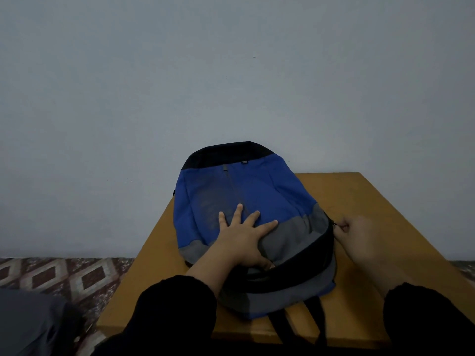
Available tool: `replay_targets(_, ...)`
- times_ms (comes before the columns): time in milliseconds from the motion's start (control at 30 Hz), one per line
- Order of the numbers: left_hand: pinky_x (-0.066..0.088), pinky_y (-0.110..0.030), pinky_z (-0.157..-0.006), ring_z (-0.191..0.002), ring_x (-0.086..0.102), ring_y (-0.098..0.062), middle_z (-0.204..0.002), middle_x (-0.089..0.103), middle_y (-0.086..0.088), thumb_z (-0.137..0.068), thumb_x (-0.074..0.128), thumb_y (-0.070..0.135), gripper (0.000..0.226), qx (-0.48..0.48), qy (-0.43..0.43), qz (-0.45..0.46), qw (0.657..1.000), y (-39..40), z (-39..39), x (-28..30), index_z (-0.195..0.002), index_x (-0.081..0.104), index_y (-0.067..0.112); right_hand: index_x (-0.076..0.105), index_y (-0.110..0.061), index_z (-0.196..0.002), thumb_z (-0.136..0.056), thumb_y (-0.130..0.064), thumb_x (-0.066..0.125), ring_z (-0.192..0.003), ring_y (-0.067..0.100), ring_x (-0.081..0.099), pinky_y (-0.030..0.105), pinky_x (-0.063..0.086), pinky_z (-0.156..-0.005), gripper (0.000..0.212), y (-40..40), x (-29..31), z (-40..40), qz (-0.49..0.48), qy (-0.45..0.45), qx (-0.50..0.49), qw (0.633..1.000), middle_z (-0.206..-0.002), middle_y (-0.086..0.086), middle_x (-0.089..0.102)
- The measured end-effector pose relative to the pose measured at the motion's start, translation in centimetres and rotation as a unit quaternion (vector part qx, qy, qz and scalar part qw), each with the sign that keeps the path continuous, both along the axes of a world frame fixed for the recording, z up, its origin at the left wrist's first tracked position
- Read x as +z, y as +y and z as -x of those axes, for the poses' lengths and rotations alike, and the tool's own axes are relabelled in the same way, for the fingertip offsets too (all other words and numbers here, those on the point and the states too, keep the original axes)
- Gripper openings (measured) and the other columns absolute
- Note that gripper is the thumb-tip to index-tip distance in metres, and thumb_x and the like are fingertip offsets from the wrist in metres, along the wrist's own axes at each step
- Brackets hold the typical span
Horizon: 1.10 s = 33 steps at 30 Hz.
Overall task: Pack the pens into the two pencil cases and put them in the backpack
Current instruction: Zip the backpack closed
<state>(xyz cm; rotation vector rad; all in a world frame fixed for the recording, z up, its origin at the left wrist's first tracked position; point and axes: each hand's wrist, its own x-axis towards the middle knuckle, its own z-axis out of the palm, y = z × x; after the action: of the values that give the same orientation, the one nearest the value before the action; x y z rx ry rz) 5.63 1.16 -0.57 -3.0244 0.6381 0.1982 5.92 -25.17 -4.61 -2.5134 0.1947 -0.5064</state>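
Observation:
A blue, grey and black backpack (246, 196) lies flat on a small wooden table (365, 201), its black top toward the wall. My left hand (244, 237) presses flat on its front, fingers spread over the blue and grey fabric. At the bag's right side my right hand (359, 237) pinches a zipper pull on the black zipper band. No pens or pencil cases are visible.
A plain grey wall stands right behind the table. Patterned floor tiles (64, 276) show to the left, with a dark grey object (33, 322) at the lower left. The backpack's black straps (298, 322) hang over the table's near edge.

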Motion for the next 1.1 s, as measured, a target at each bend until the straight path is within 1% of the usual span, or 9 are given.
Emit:
replay_targets(133,-0.012,-0.071,-0.107,-0.144,-0.02,-0.035,-0.161,-0.005,0.004,-0.073,0.059,0.071,0.096,0.001,-0.003,0.003,1.0,0.0,0.1,0.0,-0.146,-0.001,0.054,0.043,-0.02,-0.057,-0.088,-0.016,0.059,-0.065,0.019,0.045,0.028,0.024,-0.05,0.035,0.1,-0.6,2.0,0.06,0.017,0.003,0.998,-0.06,0.0,0.045)
replay_targets(267,-0.011,-0.071,-0.107,-0.144,-0.02,-0.035,-0.161,-0.005,0.004,-0.071,0.06,0.073,0.099,0.008,0.002,0.004,1.0,-0.1,0.2,0.2,-0.146,-0.001,0.053,0.029,-0.033,-0.056,-0.081,-0.019,0.058,-0.058,0.018,0.039,0.02,0.019,-0.047,0.041,0.8,-1.8,4.6,0.092,-0.11,0.05,0.988,-0.055,-0.008,0.032)
replay_targets(367,-0.012,-0.071,-0.106,-0.144,-0.021,-0.035,-0.161,-0.005,0.004,-0.069,0.06,0.075,0.101,0.013,0.006,0.002,1.0,-0.3,0.1,0.2,-0.146,-0.002,0.054,0.052,-0.015,-0.051,-0.062,0.001,0.08,-0.053,0.018,0.04,0.023,0.029,-0.045,0.033,1.2,-2.1,6.5,0.146,-0.143,0.06,0.977,-0.05,0.0,0.043)
replay_targets(467,-0.013,-0.071,-0.106,-0.144,-0.021,-0.035,-0.161,-0.005,0.005,-0.066,0.062,0.076,0.104,0.02,0.011,0.005,1.0,-0.4,0.2,0.2,-0.145,-0.001,0.055,0.06,-0.01,-0.051,-0.048,0.006,0.086,-0.048,0.022,0.049,0.025,0.033,-0.041,0.031,1.9,-1.8,7.8,0.173,-0.148,0.053,0.972,-0.048,0.002,0.051)
replay_targets(767,-0.013,-0.07,-0.107,-0.144,-0.02,-0.034,-0.161,-0.004,0.005,-0.067,0.061,0.076,0.102,0.022,0.001,0.011,1.0,-0.4,0.3,0.0,-0.145,0.0,0.055,0.068,-0.017,-0.065,-0.059,-0.006,0.086,-0.053,0.011,0.047,0.013,0.029,-0.046,0.022,3.4,-1.6,10.3,0.136,-0.124,0.09,0.979,-0.053,-0.008,0.054)
replay_targets(867,-0.015,-0.065,-0.11,-0.146,-0.016,-0.032,-0.161,0.0,0.006,-0.074,0.06,0.07,0.09,0.02,0.012,0.051,0.998,-0.5,0.5,0.4,-0.146,0.009,0.052,0.072,-0.012,-0.072,-0.06,-0.007,0.087,-0.055,0.016,0.057,0.021,0.042,-0.044,0.021,3.4,-0.9,10.5,0.12,-0.136,0.09,0.979,-0.058,-0.004,0.062)
replay_targets(967,0.009,-0.052,-0.118,-0.143,0.013,-0.025,-0.151,0.03,0.004,-0.086,0.06,0.05,0.059,-0.008,-0.034,0.199,0.979,-1.7,2.0,0.8,-0.141,0.039,0.042,0.073,-0.01,-0.078,-0.063,-0.008,0.085,-0.059,0.019,0.061,0.026,0.048,-0.046,0.019,3.5,-0.3,10.8,0.112,-0.128,0.097,0.981,-0.063,-0.001,0.065)
replay_targets(1033,0.035,-0.038,-0.105,-0.122,0.038,-0.018,-0.125,0.052,0.003,-0.089,0.061,0.035,0.036,-0.054,-0.064,0.289,0.954,-3.6,3.7,0.9,-0.125,0.059,0.03,0.074,-0.01,-0.084,-0.069,-0.009,0.082,-0.065,0.02,0.063,0.029,0.05,-0.051,0.017,3.5,0.0,10.9,0.092,-0.109,0.096,0.985,-0.069,0.001,0.067)
replay_targets(1100,0.045,-0.036,-0.091,-0.103,0.05,-0.015,-0.105,0.06,0.002,-0.089,0.063,0.024,0.026,-0.085,-0.048,0.327,0.94,-5.5,5.2,0.6,-0.115,0.065,0.022,0.073,-0.014,-0.095,-0.079,-0.016,0.074,-0.077,0.016,0.065,0.029,0.053,-0.064,0.016,3.4,0.6,11.0,0.025,-0.047,0.083,0.995,-0.083,0.0,0.07)
